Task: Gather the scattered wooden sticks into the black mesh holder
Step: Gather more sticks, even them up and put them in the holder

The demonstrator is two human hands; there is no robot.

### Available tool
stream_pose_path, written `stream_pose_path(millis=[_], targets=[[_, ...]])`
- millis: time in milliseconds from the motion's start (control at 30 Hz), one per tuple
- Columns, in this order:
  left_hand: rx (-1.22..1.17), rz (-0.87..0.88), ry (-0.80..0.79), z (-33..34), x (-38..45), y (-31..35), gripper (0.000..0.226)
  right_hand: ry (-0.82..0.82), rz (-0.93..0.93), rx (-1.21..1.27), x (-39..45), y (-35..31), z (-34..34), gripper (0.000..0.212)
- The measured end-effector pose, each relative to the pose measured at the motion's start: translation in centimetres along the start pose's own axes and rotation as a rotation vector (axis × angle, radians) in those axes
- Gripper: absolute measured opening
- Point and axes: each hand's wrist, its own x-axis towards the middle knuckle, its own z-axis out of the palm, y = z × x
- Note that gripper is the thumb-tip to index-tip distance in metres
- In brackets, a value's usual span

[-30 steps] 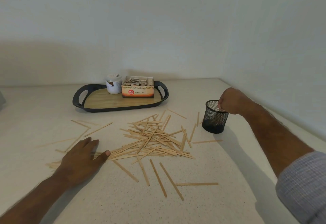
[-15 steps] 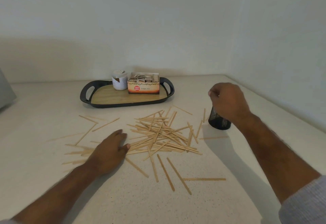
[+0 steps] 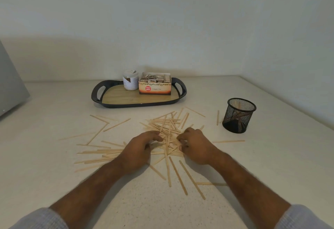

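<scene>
- A black tray (image 3: 97, 95) with a wooden floor sits at the back of the counter, well behind the sticks; on it a white jar (image 3: 130, 79) stands just beside an open tea box (image 3: 154, 87); nothing lies between the pile and the holder except one lone stick (image 3: 218, 117) pointing away from the viewer
- The counter (image 3: 54, 120) is pale and speckled, meeting plain white walls in a corner at the right; a grey object (image 3: 10, 84) cuts in at the left edge
- The sticks (image 3: 168, 122) lie flat, crossing at many angles in a central heap; those at the left run mostly left to right; several near ones point toward the viewer
- The holder (image 3: 239, 115) stands upright to the right, apart from the heap, with a few sticks leaning inside
- The left hand (image 3: 140, 149) and right hand (image 3: 196, 144) rest on the heap, fingers curled inward toward each other around the sticks; whether either has truly gripped any, I cannot tell
</scene>
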Motion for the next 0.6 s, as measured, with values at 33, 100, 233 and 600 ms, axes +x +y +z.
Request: stream_pose_path(millis=[33,100,233,600], targets=[[-0.014,-0.002,0.021,0.0,0.0,0.0,0.039,0.006,-0.051,0.013,-0.1,-0.5,0.0,0.025],[-0.018,-0.018,0.059,-0.3,0.3,-0.2,0.029,0.028,-0.114,0.072,-0.2,-1.2,0.0,0.027],[0.248,-0.110,0.028,-1.3,1.3,-0.5,0.075,0.116,-0.028,0.260,-0.2,-0.9,-0.2,0.029],[0.463,-0.158,-0.261,0.1,3.3,1.3,0.085,0.109,0.137,0.256,-0.8,1.2,0.2,0.057]])
